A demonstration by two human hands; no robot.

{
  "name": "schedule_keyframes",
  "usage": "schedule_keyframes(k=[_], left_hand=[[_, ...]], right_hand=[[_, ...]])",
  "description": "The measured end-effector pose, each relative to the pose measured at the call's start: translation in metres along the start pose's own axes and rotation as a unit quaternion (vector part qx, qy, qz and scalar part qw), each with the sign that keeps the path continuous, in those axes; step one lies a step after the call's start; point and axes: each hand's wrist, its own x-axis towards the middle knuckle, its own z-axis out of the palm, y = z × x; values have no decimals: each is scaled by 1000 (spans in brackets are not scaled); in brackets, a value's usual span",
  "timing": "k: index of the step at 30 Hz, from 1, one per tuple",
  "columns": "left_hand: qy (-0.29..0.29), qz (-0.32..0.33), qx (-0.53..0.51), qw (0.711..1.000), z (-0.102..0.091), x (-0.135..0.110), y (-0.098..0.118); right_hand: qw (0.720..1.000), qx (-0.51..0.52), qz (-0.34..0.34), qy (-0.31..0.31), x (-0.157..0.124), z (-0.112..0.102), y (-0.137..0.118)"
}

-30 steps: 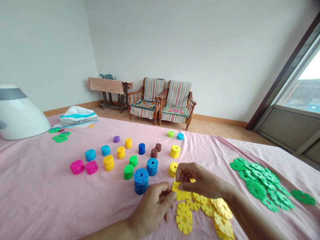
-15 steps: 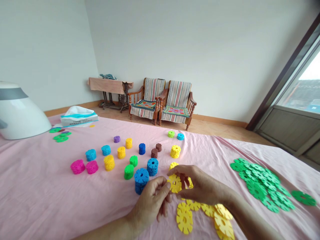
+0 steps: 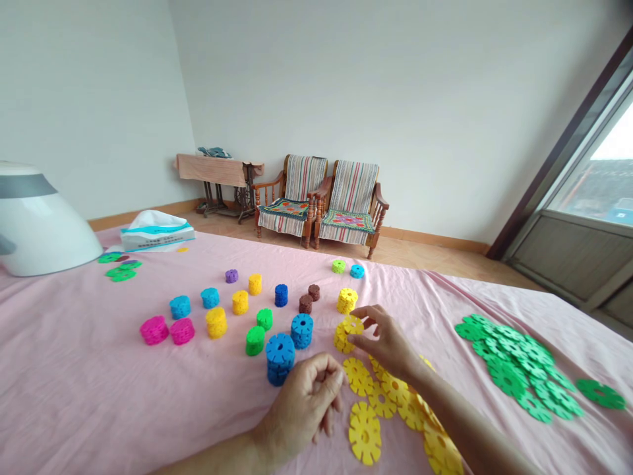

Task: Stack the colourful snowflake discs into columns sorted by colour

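Observation:
My right hand (image 3: 388, 342) reaches forward and pinches a yellow snowflake disc (image 3: 352, 324), setting it on a short yellow stack (image 3: 342, 338). My left hand (image 3: 306, 404) rests on the pink cloth with its fingers curled loosely; nothing shows in them. Loose yellow discs (image 3: 364, 432) lie flat in a row between and under my forearms. A tall blue stack (image 3: 279, 357) stands just left of my left hand's fingers.
Several small stacks in pink (image 3: 153, 329), cyan, yellow, green (image 3: 254, 340), blue, brown and purple stand on the pink cloth (image 3: 74, 382). A pile of green discs (image 3: 514, 369) lies at the right. A white appliance (image 3: 34, 224) and a tissue pack (image 3: 155, 232) sit at the far left. Two wooden chairs stand behind.
My right hand has carried a yellow disc from between my hands forward onto the yellow stack. My left hand has let go and dropped back towards me.

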Motion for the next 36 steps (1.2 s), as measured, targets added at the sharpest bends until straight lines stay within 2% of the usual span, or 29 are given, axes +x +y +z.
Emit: schedule_keyframes(k=[20,23,26,28,31,33,36], left_hand=[[-10,0,28,1000,0,-1,2],[-9,-2,27,1000,0,-1,3],[-4,-1,31,1000,1,-2,3],[9,2,35,999,1,-3,2],[29,13,47,998,2,-3,1],[39,17,59,997,3,-3,1],[43,20,67,997,3,-3,1]], right_hand=[[1000,19,0,-4,-4,18,5],[1000,13,-7,-2,-2,14,3],[1000,-4,-15,1,0,-2,-5],[999,-32,-6,-30,0,-17,-13],[981,-101,8,-164,-6,-37,-27],[962,-147,3,-231,-13,-41,-36],[949,-212,-9,-235,-23,-34,-48]])
